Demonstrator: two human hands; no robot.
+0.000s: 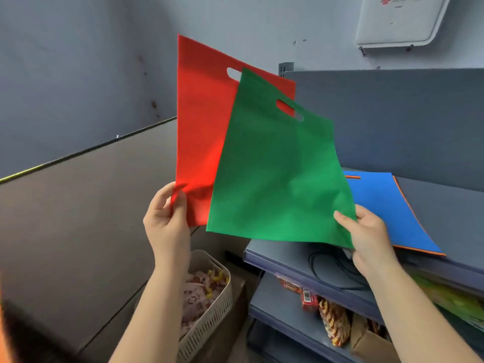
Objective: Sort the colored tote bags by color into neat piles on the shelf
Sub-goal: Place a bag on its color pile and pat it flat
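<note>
Left hand (165, 218) fingers pinch red bag (201, 132), right hand (366, 237) fingers grip green bag (275, 179), both above shelf (432, 205); blue bag (387, 213) flat on shelf

Beyond our right hand (372, 239) gripping the green bag (275, 179), we are seeing bare shelf (432, 205) lying free past the blue bag (387, 213), while the red bag (201, 127) in our left hand (165, 218) is blocking the wall side.
</note>
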